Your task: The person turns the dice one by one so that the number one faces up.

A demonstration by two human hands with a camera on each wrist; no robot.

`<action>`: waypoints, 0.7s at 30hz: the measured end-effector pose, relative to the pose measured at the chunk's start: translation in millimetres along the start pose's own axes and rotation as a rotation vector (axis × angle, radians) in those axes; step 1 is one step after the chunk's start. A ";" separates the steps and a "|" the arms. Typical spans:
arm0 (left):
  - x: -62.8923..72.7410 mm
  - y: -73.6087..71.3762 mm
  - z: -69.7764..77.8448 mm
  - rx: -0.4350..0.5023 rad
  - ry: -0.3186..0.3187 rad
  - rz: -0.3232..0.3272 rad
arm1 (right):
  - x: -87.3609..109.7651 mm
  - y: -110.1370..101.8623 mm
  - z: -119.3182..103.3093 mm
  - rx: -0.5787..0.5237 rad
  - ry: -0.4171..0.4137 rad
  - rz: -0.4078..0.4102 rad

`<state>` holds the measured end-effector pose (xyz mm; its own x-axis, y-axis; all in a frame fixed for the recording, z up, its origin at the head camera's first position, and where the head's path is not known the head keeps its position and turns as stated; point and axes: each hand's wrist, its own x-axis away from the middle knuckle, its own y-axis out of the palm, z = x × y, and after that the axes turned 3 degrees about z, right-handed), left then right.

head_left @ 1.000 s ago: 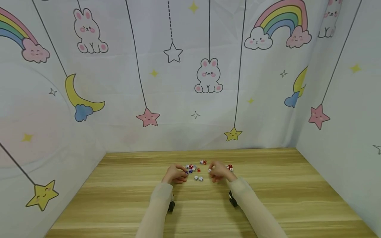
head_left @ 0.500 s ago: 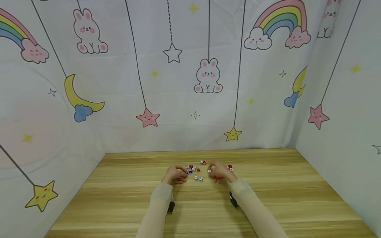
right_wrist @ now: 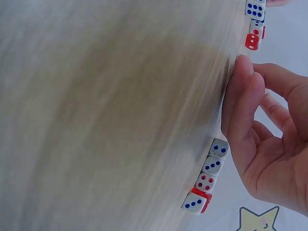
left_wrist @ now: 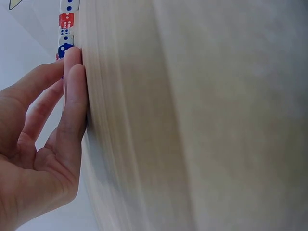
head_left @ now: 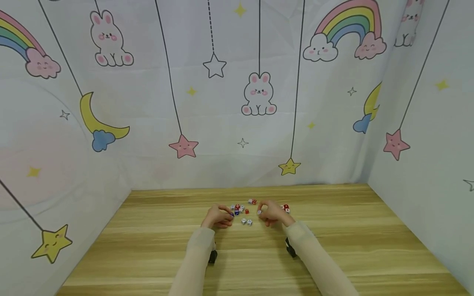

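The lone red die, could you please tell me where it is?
In the head view, below centre, the lone red die lies right of the mixed cluster, just beyond two white dice.

On the bench (head_left: 252, 267), which runs back to the backdrop (head_left: 222, 170), the left hand (head_left: 217, 217) holds a left die (head_left: 232, 214) just beside the cluster (head_left: 237, 208) to its right, and a lone die (head_left: 247, 211) lies just right of that. Farther right, the right hand (head_left: 271, 212) holds a right die (head_left: 259, 212), with the outer dice (head_left: 287, 210) just beyond that hand. Between the hands, the near pair (head_left: 249, 222) sits before the lone die and the far pair (head_left: 253, 202) behind it.
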<state>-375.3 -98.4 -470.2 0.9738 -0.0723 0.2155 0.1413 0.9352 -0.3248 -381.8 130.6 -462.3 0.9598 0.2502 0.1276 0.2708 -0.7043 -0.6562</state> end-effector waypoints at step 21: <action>1.4 -0.5 0.7 -0.008 0.007 0.001 | 0.4 -2.6 6.0 -0.043 -0.016 -0.031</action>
<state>-374.1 -98.7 -469.0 0.9751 -0.0738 0.2091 0.1418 0.9326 -0.3320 -382.6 136.5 -465.1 0.9496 0.2827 0.1355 0.3039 -0.7240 -0.6193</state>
